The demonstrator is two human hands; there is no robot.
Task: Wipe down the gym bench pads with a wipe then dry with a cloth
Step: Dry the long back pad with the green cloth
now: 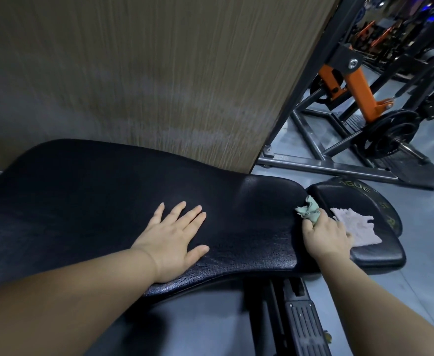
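The long black back pad (95, 191) of the gym bench runs across the view. My left hand (172, 235) lies flat on it with fingers spread. At the pad's right end my right hand (326, 235) grips a crumpled pale green wipe (309, 210) against the edge by the gap. Beyond the gap is the smaller black seat pad (380, 253). A pale pink cloth (357, 228) lies spread on the seat pad, just right of my right hand.
A wood-grain wall panel (146, 73) stands close behind the bench. To the right is a black and orange machine frame (360, 88) with a weight plate (390, 134) on grey floor. The bench's black base with a ribbed step (306, 327) lies below.
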